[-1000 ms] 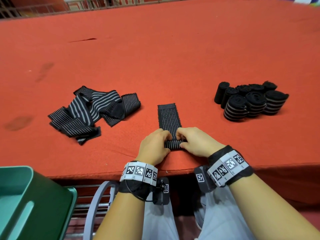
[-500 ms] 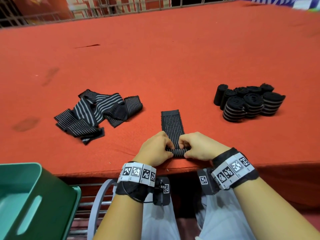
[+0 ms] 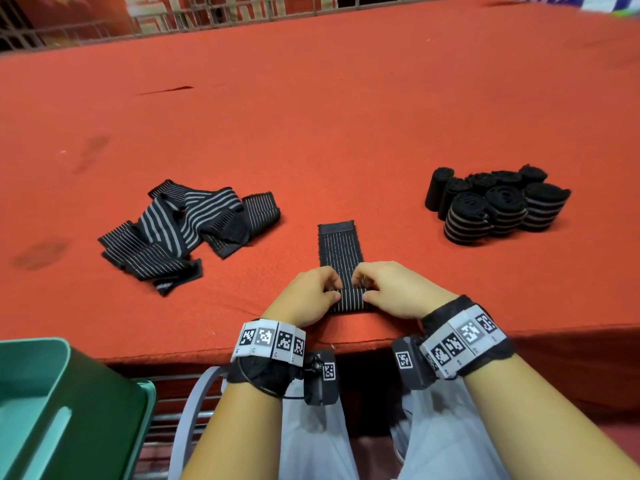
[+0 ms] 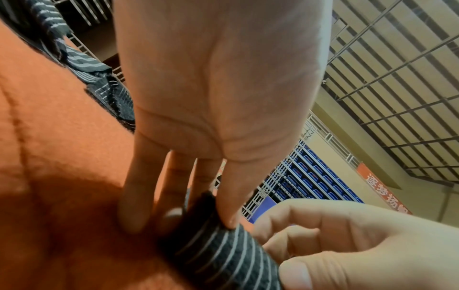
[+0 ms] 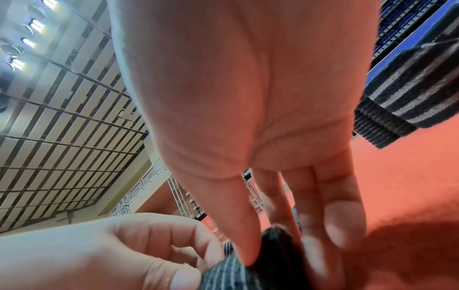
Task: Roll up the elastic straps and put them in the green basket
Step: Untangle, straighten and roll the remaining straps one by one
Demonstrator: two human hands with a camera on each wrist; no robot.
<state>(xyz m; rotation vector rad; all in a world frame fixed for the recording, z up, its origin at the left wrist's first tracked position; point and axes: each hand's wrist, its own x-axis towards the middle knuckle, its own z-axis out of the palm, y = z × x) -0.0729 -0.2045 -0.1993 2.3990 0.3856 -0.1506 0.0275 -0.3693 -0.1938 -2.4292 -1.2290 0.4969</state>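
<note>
A black elastic strap with thin grey stripes (image 3: 340, 247) lies flat on the red table, its near end wound into a small roll (image 3: 350, 297). My left hand (image 3: 313, 296) pinches the roll's left end (image 4: 216, 243) and my right hand (image 3: 388, 289) pinches its right end (image 5: 270, 253). A loose pile of unrolled straps (image 3: 180, 230) lies to the left. Several rolled straps (image 3: 495, 206) stand in a cluster on the right. The green basket (image 3: 52, 410) sits below the table edge at the lower left.
The red table (image 3: 311, 116) stretches far back to a metal railing (image 3: 207, 15). Its front edge runs just under my wrists. A grey chair frame (image 3: 187, 410) and my light trousers show below the table.
The roll has grown slightly and the flat length of strap beyond my fingers has shortened. Both hands stay on the roll's ends. The camera has tilted down a little.
</note>
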